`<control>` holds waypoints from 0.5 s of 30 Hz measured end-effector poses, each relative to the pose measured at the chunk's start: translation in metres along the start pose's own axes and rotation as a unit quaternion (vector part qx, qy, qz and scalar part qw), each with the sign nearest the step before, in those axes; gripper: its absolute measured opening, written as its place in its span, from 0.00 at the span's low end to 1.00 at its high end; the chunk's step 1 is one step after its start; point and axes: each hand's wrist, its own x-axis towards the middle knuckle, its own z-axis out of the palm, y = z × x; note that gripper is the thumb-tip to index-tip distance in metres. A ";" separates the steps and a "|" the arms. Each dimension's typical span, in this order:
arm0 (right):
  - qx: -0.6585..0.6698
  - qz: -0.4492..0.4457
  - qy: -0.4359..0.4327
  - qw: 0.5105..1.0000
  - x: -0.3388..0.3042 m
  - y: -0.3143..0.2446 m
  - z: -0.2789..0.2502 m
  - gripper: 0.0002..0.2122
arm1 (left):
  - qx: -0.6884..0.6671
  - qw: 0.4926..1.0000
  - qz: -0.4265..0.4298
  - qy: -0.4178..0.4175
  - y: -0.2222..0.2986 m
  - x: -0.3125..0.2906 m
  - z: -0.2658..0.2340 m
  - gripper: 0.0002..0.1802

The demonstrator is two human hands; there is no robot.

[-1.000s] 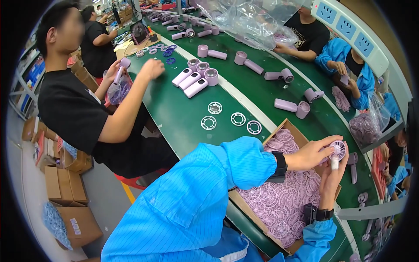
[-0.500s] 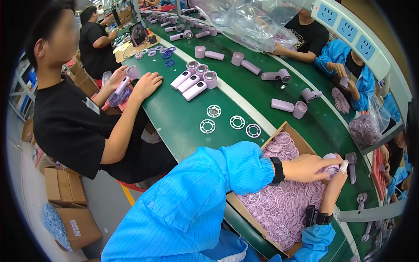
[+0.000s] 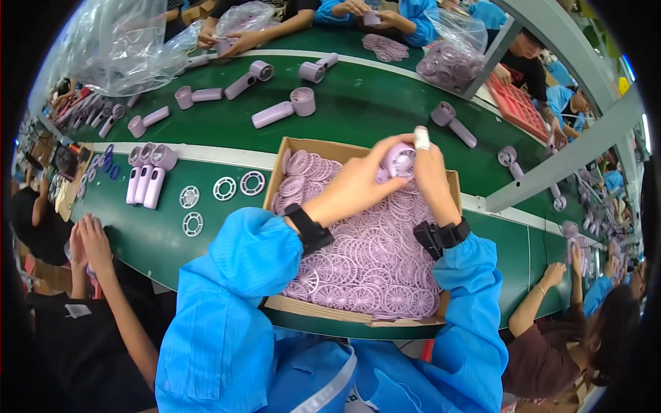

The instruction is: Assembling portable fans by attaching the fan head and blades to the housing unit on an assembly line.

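Note:
Above the far part of an open cardboard box [image 3: 365, 143], both my hands are closed around a light purple handheld fan [image 3: 401, 162]. Its round head shows blades; most of its handle is hidden by my fingers. My left hand [image 3: 358, 187] grips the head from the left, thumb along its near side. My right hand [image 3: 434, 177] holds it from the right, a white wrap on one fingertip. Beneath my hands the box is filled with loose purple round fan grilles [image 3: 365, 255], spoked like wheels.
Several fans lie on the green conveyor belt [image 3: 358, 110] ahead. Three fans [image 3: 147, 180] stand together on the left, beside white and purple rings [image 3: 224, 188]. A grey metal post [image 3: 537, 172] slants in from the right. Co-workers sit across and on both sides.
My view has swung to the right and now faces the box squarely. The fan stays between both hands, its bladed face now turned more toward me.

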 end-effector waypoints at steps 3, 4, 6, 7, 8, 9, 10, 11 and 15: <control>0.200 0.009 -0.103 0.974 -0.004 0.000 -0.001 0.13 | 0.022 0.999 -0.030 -0.013 -0.004 0.001 -0.005 0.37; 0.206 0.028 -0.126 0.970 -0.004 -0.002 -0.001 0.13 | 0.037 0.998 -0.048 -0.014 -0.005 0.002 -0.006 0.38; 0.215 0.062 -0.176 0.958 -0.003 -0.011 -0.003 0.13 | 0.022 0.998 -0.056 0.012 -0.004 0.001 0.000 0.38; 0.213 0.059 -0.181 0.958 0.004 -0.016 -0.006 0.13 | 0.006 0.997 -0.063 0.036 -0.004 0.002 0.005 0.38; 0.167 0.009 -0.166 0.972 0.016 -0.023 -0.015 0.12 | -0.008 0.996 -0.070 0.056 -0.003 0.004 0.007 0.37; 0.124 -0.039 -0.155 0.979 0.030 -0.029 -0.018 0.12 | -0.002 0.995 -0.074 0.063 -0.006 0.004 0.006 0.37; 0.082 -0.088 -0.144 0.982 0.044 -0.036 -0.018 0.12 | 0.075 0.990 -0.040 0.116 -0.011 0.004 0.006 0.37; 0.081 -0.088 -0.147 0.982 0.058 -0.041 -0.024 0.12 | 0.146 0.976 -0.003 0.163 -0.016 0.005 0.010 0.36; 0.028 -0.166 -0.059 0.984 0.089 -0.037 -0.015 0.18 | 0.259 0.941 0.032 0.215 -0.023 0.005 0.011 0.33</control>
